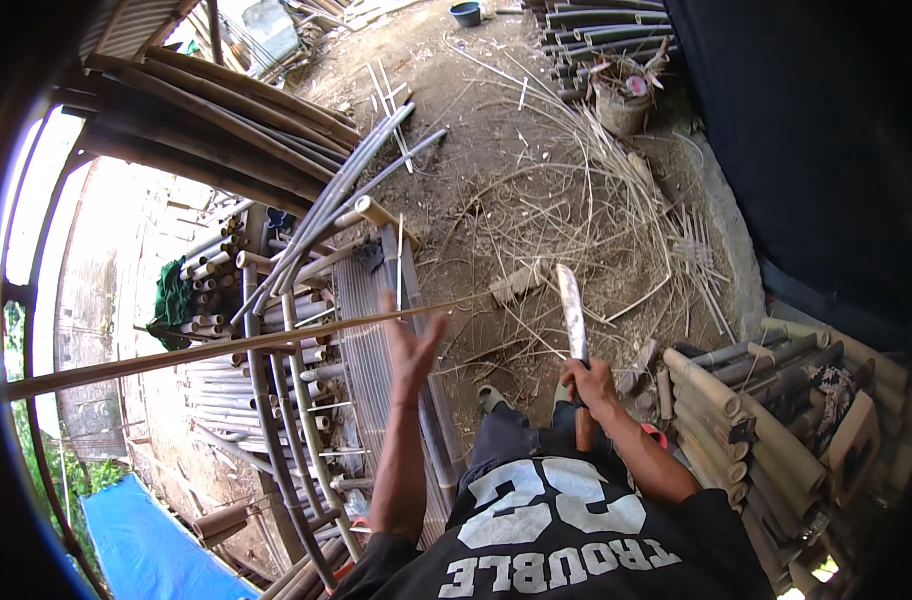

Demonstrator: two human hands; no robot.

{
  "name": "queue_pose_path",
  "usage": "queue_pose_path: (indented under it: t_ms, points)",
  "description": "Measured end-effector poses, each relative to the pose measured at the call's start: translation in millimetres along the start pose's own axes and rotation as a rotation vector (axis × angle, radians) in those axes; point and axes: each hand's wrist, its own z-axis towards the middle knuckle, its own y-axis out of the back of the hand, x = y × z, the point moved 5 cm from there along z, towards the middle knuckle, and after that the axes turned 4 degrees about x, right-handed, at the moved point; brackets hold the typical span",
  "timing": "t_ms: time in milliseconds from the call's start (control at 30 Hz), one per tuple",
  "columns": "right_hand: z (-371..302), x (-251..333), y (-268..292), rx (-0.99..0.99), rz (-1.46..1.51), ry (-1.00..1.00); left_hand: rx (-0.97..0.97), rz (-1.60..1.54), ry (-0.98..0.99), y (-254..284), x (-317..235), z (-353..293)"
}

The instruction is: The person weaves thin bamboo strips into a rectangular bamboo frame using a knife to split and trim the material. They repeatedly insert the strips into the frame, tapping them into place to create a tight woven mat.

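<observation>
Black shirt (566, 540) bottom centre | right hand (588, 380) fisted on knife (572, 315), blade up | left hand (408, 345) spread, touching long bamboo strip (226, 347) | risk: strip springs, fingers meet blade.

Bamboo strip (226, 347) left of knife (572, 312)

We cannot see the long bamboo strip (226, 350) end on the left: it runs into the dark rim. Our right hand (588, 382) covers the knife (573, 318) handle, so its grip stays hidden. The small pot (466, 12) is cut by the top edge. The basket (621, 100) contents are too small to tell.
</observation>
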Motion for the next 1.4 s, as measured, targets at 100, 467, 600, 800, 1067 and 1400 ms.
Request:
queue_pose_path:
  t_ms: [100,467,600,800,1067,1400]
  points:
    - [8,-2,-4,-0.023,-0.034,0.012,-0.027,-0.141,0.183,-27,69,13]
    - [-30,151,-157,-0.071,-0.332,0.708,0.083,-0.517,-0.096,184,-16,89]
    - [-42,193,-238,0.112,-0.35,0.882,-0.14,-0.684,-0.072,222,9,53]
    - [-10,227,-350,0.396,-0.241,1.02,0.401,-1.455,0.503,175,9,-27]
    - [52,214,-394,0.582,-0.21,0.477,0.41,-1.851,0.572,131,5,-54]
    - [147,289,-373,0.482,-0.678,0.679,0.09,-1.329,0.644,86,-20,-103]
